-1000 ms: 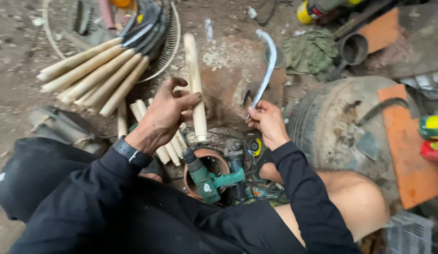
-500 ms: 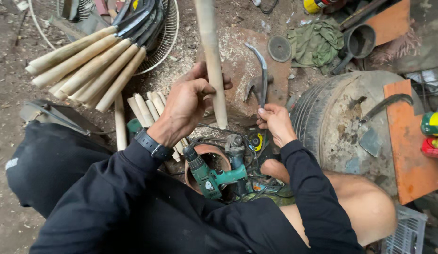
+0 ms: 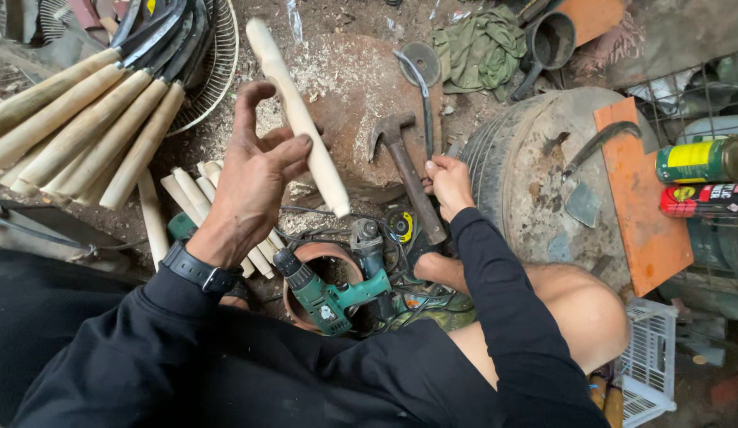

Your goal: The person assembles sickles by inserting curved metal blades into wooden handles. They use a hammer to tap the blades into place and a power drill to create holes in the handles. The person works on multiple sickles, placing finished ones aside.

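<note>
My left hand (image 3: 254,170) is raised over a sawdust-covered wooden stump (image 3: 349,95), with a pale round wooden handle (image 3: 299,119) held slanting in its fingertips, thumb up. My right hand (image 3: 448,182) is closed on the lower end of a thin curved metal blade (image 3: 423,99), which lies along the stump with its hooked tip pointing away. A hammer (image 3: 404,162) with a wooden shaft lies just left of the blade, almost touching my right hand.
Sickles with wooden handles (image 3: 83,127) are bundled on a wire fan guard (image 3: 222,63) at upper left. Loose handles (image 3: 186,194), a green drill (image 3: 329,297) and an angle grinder (image 3: 369,238) lie by my knees. A tyre (image 3: 527,174), orange board (image 3: 638,198), spray cans (image 3: 702,158) and white basket (image 3: 646,364) are at right.
My right hand brought the curved blade down from upright and laid it on the stump beside the hammer. My left hand lifted and turned the wooden handle.
</note>
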